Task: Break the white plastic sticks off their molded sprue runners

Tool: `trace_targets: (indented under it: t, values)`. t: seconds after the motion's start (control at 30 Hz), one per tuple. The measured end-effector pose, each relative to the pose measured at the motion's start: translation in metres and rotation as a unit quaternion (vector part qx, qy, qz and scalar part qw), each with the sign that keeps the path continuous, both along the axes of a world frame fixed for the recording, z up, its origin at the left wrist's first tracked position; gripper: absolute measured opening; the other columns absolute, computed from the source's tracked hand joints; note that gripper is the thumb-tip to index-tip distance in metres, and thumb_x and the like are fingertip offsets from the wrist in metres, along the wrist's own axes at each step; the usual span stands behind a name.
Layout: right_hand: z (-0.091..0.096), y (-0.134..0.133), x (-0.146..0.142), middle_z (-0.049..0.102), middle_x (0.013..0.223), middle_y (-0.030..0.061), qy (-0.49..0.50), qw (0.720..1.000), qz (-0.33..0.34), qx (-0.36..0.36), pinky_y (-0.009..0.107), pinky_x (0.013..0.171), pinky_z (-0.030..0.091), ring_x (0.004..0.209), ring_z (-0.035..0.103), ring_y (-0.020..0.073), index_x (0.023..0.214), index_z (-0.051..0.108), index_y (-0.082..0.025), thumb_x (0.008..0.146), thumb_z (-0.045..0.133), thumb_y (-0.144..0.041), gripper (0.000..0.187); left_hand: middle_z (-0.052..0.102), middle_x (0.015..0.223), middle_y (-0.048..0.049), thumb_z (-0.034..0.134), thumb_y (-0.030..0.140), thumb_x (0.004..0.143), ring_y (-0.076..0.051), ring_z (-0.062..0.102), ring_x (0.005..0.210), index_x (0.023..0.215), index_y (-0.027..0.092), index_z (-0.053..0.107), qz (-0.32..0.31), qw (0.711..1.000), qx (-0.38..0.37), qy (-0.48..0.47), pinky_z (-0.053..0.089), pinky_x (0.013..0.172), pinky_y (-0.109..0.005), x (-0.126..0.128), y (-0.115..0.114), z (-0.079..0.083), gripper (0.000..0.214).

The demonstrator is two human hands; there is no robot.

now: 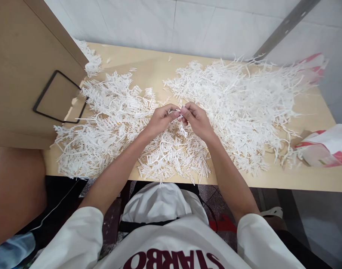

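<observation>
My left hand (165,116) and my right hand (195,116) meet over the middle of the table, fingertips almost touching. Between them is a small white branching sprig (182,129), thin and plastic-looking, pinched by both hands; part of it dangles below the fingers. Under and in front of my wrists lies a loose heap of the same white sprigs (173,158). A wider pile of sprigs (243,101) spreads to the right, and another pile (103,127) lies to the left. The fingers cover the exact spot where the sprig is gripped.
A large brown cardboard box (25,67) with a black wire frame (57,71) against it stands at the left. Red-and-white plastic bags (327,145) lie at the right end of the wooden table (288,179). A tiled wall (159,22) closes the back. Another person's limb (16,186) shows at lower left.
</observation>
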State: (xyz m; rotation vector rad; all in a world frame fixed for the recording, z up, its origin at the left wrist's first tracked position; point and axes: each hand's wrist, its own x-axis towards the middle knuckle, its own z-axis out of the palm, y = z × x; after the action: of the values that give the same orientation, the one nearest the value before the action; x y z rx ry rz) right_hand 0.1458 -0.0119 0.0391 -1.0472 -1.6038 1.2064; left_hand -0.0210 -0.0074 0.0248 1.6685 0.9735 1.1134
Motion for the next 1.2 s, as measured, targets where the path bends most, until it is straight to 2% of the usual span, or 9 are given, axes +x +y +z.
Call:
trace_targets:
  t: [0.13, 0.2, 0.4, 0.47, 0.57, 0.7, 0.87, 1.07, 1.2]
  values:
    - [-0.004, 0.001, -0.001, 0.054, 0.067, -0.0049, -0.032, 0.998, -0.032, 0.044, 0.022, 0.053, 0.041, 0.06, 0.051, 0.0076, 0.081, 0.05, -0.023, 0.071, 0.068, -0.058, 0.041, 0.067, 0.077, -0.0004, 0.062, 0.062, 0.076, -0.01, 0.056, 0.063, 0.088, 0.02, 0.066, 0.037, 0.999, 0.007, 0.016, 0.043, 0.056, -0.023, 0.0, 0.002, -0.003, 0.044]
    - [-0.006, 0.002, 0.001, 0.055, 0.068, -0.0046, -0.056, 0.996, -0.033, 0.063, 0.023, 0.055, 0.042, 0.062, 0.053, 0.0087, 0.081, 0.051, -0.024, 0.07, 0.068, -0.06, 0.041, 0.065, 0.073, 0.0004, 0.062, 0.063, 0.075, -0.01, 0.055, 0.058, 0.087, 0.02, 0.065, 0.018, 1.0, -0.014, 0.003, 0.042, 0.053, -0.024, -0.001, 0.004, -0.004, 0.044]
    - [-0.002, 0.0, 0.007, 0.062, 0.069, -0.0028, -0.031, 0.996, 0.077, 0.022, 0.023, 0.055, 0.046, 0.061, 0.057, 0.0083, 0.083, 0.053, -0.022, 0.078, 0.064, -0.054, 0.034, 0.057, 0.062, 0.001, 0.061, 0.055, 0.08, -0.009, 0.05, 0.052, 0.078, 0.02, 0.06, -0.096, 0.989, -0.08, -0.075, 0.04, 0.05, -0.026, -0.002, 0.003, -0.003, 0.035]
    - [0.001, -0.002, 0.007, 0.063, 0.071, -0.0023, 0.01, 0.994, 0.109, 0.003, 0.023, 0.056, 0.048, 0.062, 0.058, 0.0078, 0.083, 0.053, -0.021, 0.081, 0.062, -0.05, 0.031, 0.051, 0.057, 0.0023, 0.06, 0.053, 0.081, -0.009, 0.047, 0.05, 0.075, 0.02, 0.058, -0.103, 0.988, -0.078, -0.084, 0.039, 0.05, -0.027, -0.002, 0.004, -0.005, 0.034]
    - [0.005, -0.005, 0.005, 0.062, 0.073, -0.0021, 0.065, 0.989, 0.13, -0.011, 0.024, 0.059, 0.052, 0.063, 0.06, 0.0077, 0.083, 0.051, -0.02, 0.084, 0.06, -0.048, 0.029, 0.046, 0.055, 0.0035, 0.056, 0.05, 0.085, -0.009, 0.047, 0.051, 0.074, 0.021, 0.055, -0.064, 0.991, -0.06, -0.106, 0.041, 0.053, -0.026, -0.004, 0.009, -0.009, 0.031]
    - [0.006, -0.004, 0.002, 0.063, 0.083, -0.0005, 0.057, 0.993, 0.101, 0.011, 0.027, 0.069, 0.053, 0.071, 0.062, 0.0083, 0.092, 0.056, -0.021, 0.084, 0.059, -0.048, 0.028, 0.056, 0.066, 0.0017, 0.054, 0.05, 0.087, -0.009, 0.054, 0.059, 0.086, 0.022, 0.059, -0.015, 0.995, -0.019, -0.095, 0.044, 0.056, -0.025, -0.007, 0.013, -0.011, 0.029]
    - [0.0, 0.001, 0.003, 0.062, 0.083, -0.0016, -0.042, 0.996, -0.047, 0.058, 0.025, 0.069, 0.049, 0.077, 0.06, 0.0098, 0.094, 0.057, -0.024, 0.079, 0.061, -0.056, 0.035, 0.067, 0.086, -0.0023, 0.055, 0.053, 0.086, -0.012, 0.063, 0.075, 0.095, 0.022, 0.06, 0.016, 0.997, 0.06, 0.038, 0.049, 0.065, -0.026, -0.004, 0.004, -0.002, 0.033]
    - [-0.001, 0.001, 0.007, 0.06, 0.069, -0.0031, -0.114, 0.991, 0.043, 0.051, 0.025, 0.057, 0.04, 0.06, 0.052, 0.0084, 0.08, 0.054, -0.023, 0.086, 0.05, -0.058, 0.036, 0.065, 0.088, -0.001, 0.055, 0.048, 0.087, -0.014, 0.065, 0.074, 0.117, 0.027, 0.045, -0.048, 0.996, 0.047, 0.058, 0.048, 0.063, -0.026, -0.001, -0.002, -0.003, 0.039]
    - [-0.005, 0.001, 0.005, 0.051, 0.06, -0.0035, -0.22, 0.963, -0.031, 0.152, 0.026, 0.054, 0.03, 0.053, 0.04, 0.0086, 0.071, 0.05, -0.022, 0.091, 0.048, -0.047, 0.032, 0.066, 0.09, -0.001, 0.062, 0.037, 0.082, -0.013, 0.062, 0.073, 0.107, 0.025, 0.053, -0.014, 0.994, 0.057, 0.094, 0.045, 0.058, -0.024, 0.0, 0.0, -0.007, 0.029]
